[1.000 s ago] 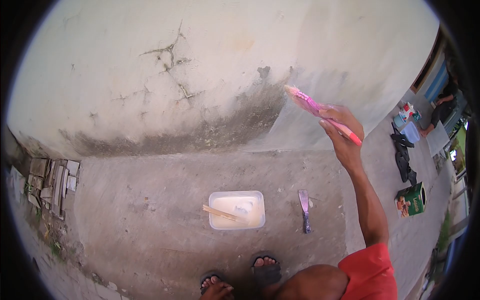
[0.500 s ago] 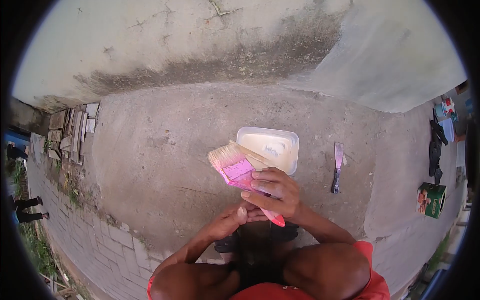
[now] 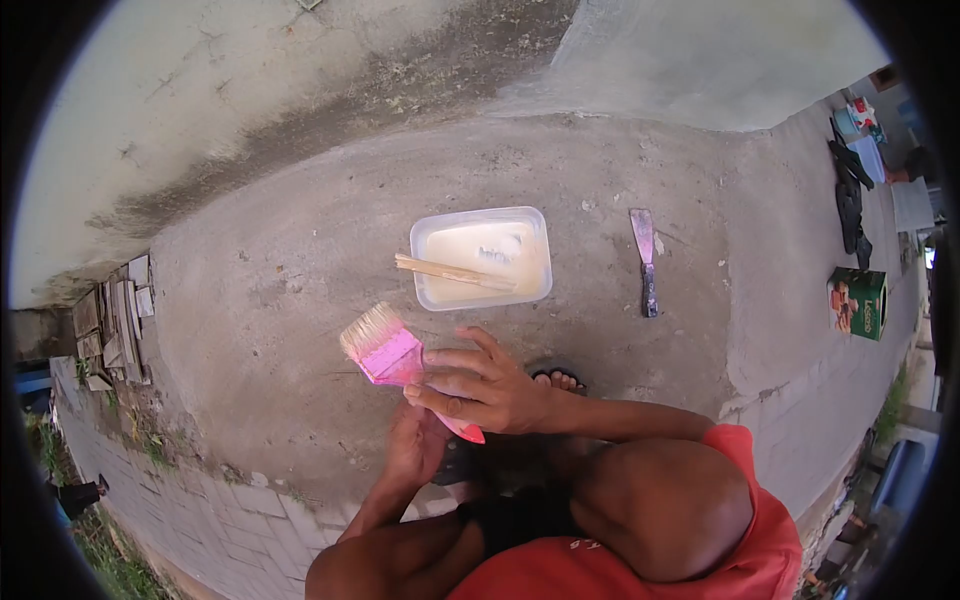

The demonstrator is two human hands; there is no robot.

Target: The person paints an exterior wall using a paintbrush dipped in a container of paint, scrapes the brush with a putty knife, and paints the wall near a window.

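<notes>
A wide paintbrush [image 3: 392, 358] with pale bristles, a pink-smeared ferrule and a red handle tip points up and left in front of me. My right hand [image 3: 490, 390] holds it from above, fingers laid across the handle and the index finger lifted away. Close below the ferrule is my left hand [image 3: 415, 450], at the handle; its fingers are mostly hidden behind the brush and the right hand. Beyond them, a clear plastic tub [image 3: 425, 292] contains a cream-coloured substance. A flat wooden stick [image 3: 450, 271] lies across the tub, one end over its left rim.
To the right, a paint scraper [image 3: 645, 262] lies on the concrete floor [image 3: 290, 300]. Farther right are a green box [image 3: 868, 303] and dark sandals [image 3: 850, 210]. Wood pieces [image 3: 118, 325] are stacked at the left, near the stained wall [image 3: 330, 85].
The view has shifted, so the brush and both hands appear farther left. The brush now shows clear of the tub, and the stick is fully visible. The right hand still holds the brush.
</notes>
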